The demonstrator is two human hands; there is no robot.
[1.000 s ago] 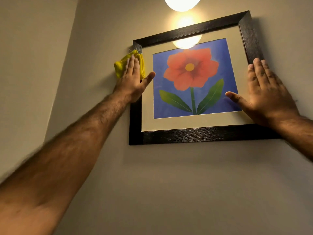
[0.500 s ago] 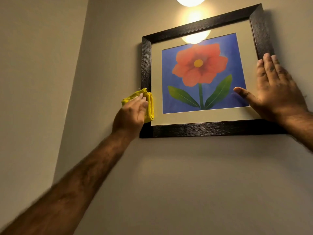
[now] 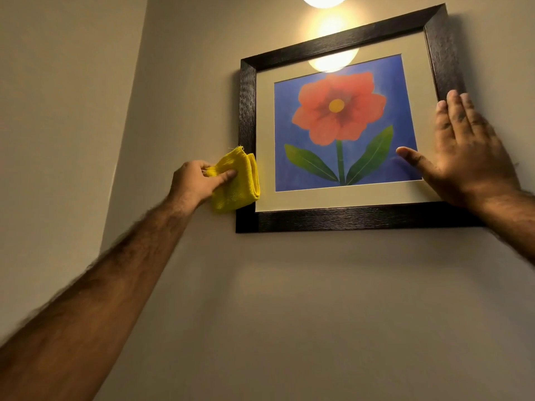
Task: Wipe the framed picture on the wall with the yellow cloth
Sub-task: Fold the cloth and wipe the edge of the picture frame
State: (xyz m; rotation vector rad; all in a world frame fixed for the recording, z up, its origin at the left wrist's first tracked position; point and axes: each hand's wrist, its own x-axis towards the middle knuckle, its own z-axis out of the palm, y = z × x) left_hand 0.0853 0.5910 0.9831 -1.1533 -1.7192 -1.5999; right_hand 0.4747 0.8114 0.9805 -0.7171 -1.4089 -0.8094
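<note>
You are looking up at a framed picture (image 3: 344, 134) hanging on a plain beige wall (image 3: 318, 299), close to a corner where a second wall meets it on your left. The frame is dark, with a wood-grain texture, and fills the upper right of your view, from about twelve o'clock round to three o'clock. Inside it, a cream mat surrounds a print of a red flower (image 3: 338, 107) with a yellow centre, a green stem and two green leaves on a blue ground.

Your left hand (image 3: 197, 182) reaches up from seven o'clock, forearm bare. Its grip is clenched around a folded yellow cloth (image 3: 240, 180), thumb on top and fingers curled beneath. The cloth sits at the lower left side of the frame, at about nine o'clock from the flower; its right fold overlaps the dark left rail and reaches the edge of the mat, while the rest of it lies over the wall just beside the frame.

Your right hand (image 3: 466, 157) comes in from four o'clock. Its grip is released: the palm lies flat with fingers straight and together, pointing up along the right rail, and the thumb spread out over the lower right corner of the blue print.

A glowing lamp (image 3: 324, 0) shows at twelve o'clock, cut off by the top edge, and its bright reflection (image 3: 333, 60) lies on the glass above the flower.
</note>
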